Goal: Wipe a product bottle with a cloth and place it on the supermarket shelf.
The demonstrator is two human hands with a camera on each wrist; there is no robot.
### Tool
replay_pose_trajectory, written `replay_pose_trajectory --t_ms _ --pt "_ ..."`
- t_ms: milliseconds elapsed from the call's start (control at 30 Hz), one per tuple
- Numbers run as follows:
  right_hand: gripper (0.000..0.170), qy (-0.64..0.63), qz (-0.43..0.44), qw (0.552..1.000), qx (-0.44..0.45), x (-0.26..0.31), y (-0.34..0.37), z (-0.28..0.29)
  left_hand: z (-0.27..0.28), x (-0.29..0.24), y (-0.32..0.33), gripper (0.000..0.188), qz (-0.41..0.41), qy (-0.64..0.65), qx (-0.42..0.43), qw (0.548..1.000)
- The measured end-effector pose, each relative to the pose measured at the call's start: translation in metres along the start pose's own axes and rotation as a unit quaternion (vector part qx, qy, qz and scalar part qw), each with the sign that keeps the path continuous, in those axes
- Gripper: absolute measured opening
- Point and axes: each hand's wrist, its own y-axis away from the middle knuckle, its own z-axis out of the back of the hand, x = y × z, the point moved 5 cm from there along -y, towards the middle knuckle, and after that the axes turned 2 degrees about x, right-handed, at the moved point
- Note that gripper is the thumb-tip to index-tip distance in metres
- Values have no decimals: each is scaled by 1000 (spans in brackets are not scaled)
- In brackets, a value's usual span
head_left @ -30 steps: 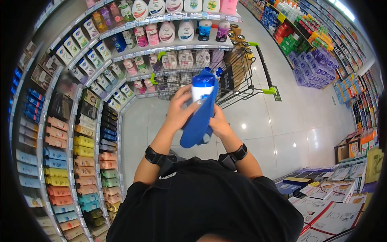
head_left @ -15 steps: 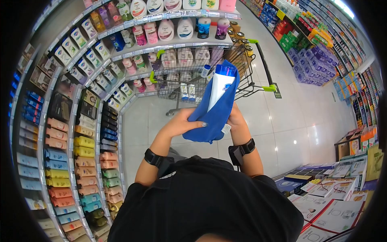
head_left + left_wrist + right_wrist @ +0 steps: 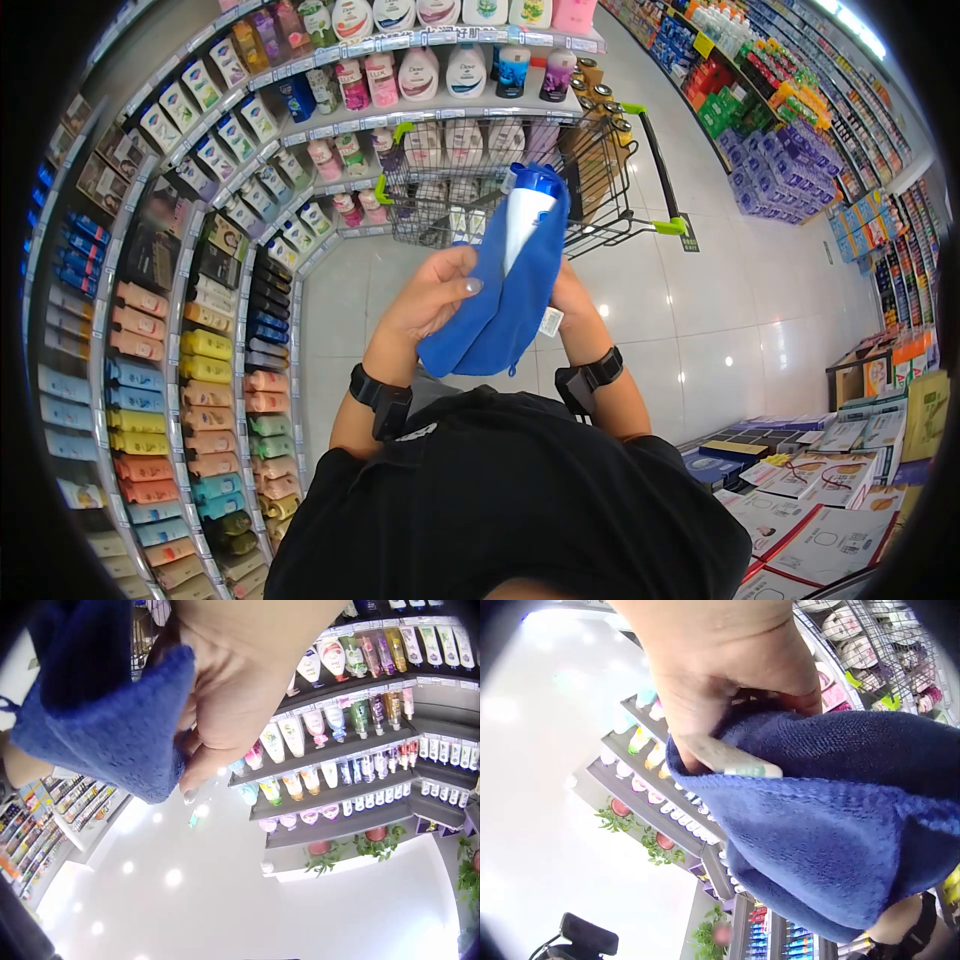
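A white bottle [image 3: 525, 222] with a blue cap leans inside a blue cloth [image 3: 500, 315], held up in front of the body. The cloth wraps its lower part; the cap and part of the white front show. At the cloth's left edge my left hand [image 3: 432, 295] pinches the fabric, thumb on the near side. My right hand [image 3: 575, 295] grips the cloth from the right, its fingers mostly hidden behind it. In the right wrist view, the thumb lies by the hem at a white label [image 3: 754, 771]. The cloth [image 3: 112, 735] hangs in folds beside the left hand in the left wrist view.
Just beyond the hands stands a wire shopping cart [image 3: 610, 215] with green corners, several small bottles inside. Shelves of bottles [image 3: 465, 72] line the front and left. Stacked boxes [image 3: 830, 540] lie at the right, and purple packs [image 3: 785, 170] stand on the floor farther off.
The bottle has tipped from nearly upright to a rightward lean within the cloth. Both hands dropped lower, then the left hand shifted up and left along the cloth's edge.
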Motion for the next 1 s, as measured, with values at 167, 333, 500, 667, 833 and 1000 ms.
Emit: replay_pose_trajectory --t_ms 167,333,500,667,833,1000 --pt "29 100 31 995 1 -33 -12 26 -3 0 -11 12 7 -176 -56 983" --pt "29 3 -4 999 36 -32 -8 18 -8 -3 -11 12 -134 -274 -150 941" --pt "29 12 12 1000 4 -40 -2 17 -7 -8 -1 34 -352 -491 -248 757" --pt "33 83 -5 996 34 -30 3 1 17 8 -6 56 -327 -411 -293 799" --pt "36 57 -67 995 37 -51 -5 27 2 21 -8 58 -43 -136 -150 978" --pt "39 25 -117 988 95 -57 4 18 2 10 -11 54 -75 -184 -86 976"
